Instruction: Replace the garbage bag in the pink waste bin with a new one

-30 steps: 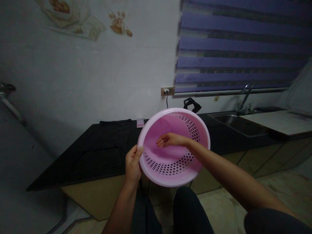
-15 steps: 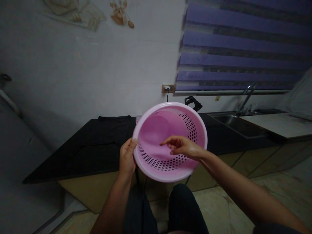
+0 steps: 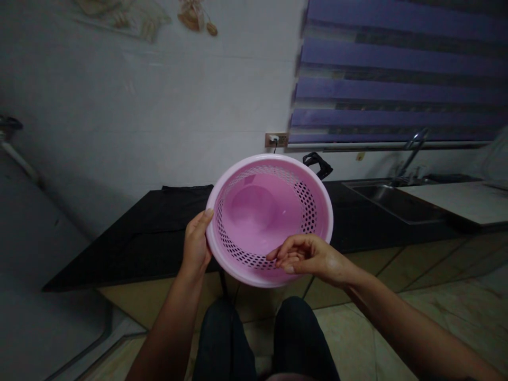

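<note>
Head view: left grip (image 3: pixel 195 246) clasps rim of round pink perforated plastic basket (image 3: pixel 257 211), thumb along edge. Right grip (image 3: pixel 305 259) loosely curled, holding nothing, over near rim; contact unclear. Basket tilted in air above dark-trousered knees (image 3: pixel 226 338), before black worktop (image 3: pixel 119 248); stainless sink (image 3: pixel 392 203) off right.

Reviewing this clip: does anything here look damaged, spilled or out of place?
Nothing stands out. The pink perforated plastic basket shows no visible cracks or warping; the left hand grips its rim, and the right hand is over its near edge.
</note>
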`<state>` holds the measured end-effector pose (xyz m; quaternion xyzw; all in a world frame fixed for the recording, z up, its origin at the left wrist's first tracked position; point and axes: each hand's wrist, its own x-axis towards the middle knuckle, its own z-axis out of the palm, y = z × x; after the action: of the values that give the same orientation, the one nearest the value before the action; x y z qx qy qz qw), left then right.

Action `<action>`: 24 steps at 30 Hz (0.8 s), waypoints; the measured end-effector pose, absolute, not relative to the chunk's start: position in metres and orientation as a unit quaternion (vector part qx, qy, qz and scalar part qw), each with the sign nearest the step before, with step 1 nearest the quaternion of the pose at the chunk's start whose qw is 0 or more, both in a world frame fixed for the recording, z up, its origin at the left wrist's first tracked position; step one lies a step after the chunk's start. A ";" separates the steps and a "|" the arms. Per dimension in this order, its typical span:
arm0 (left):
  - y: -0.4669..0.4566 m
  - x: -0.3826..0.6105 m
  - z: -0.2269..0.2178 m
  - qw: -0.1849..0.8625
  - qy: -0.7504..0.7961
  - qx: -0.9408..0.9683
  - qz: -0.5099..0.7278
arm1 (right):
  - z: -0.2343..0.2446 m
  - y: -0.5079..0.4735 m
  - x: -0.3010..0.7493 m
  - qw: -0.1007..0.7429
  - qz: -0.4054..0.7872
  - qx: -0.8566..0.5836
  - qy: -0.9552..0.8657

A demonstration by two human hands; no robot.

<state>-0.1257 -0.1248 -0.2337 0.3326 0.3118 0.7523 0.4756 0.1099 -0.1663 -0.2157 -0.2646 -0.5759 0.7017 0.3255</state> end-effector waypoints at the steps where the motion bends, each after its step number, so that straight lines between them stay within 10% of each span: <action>1: -0.124 -0.127 -0.232 0.472 0.313 0.331 0.755 | -0.216 -0.166 0.111 0.325 0.704 -0.264 -0.574; 24: -0.098 -0.144 -0.222 0.450 0.336 0.328 0.759 | -0.222 -0.170 0.126 0.355 0.720 -0.238 -0.547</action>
<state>-0.1440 -0.0984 -0.2216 0.3280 0.3363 0.7593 0.4503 0.1257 -0.1703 -0.2223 -0.2382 -0.5469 0.7199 0.3548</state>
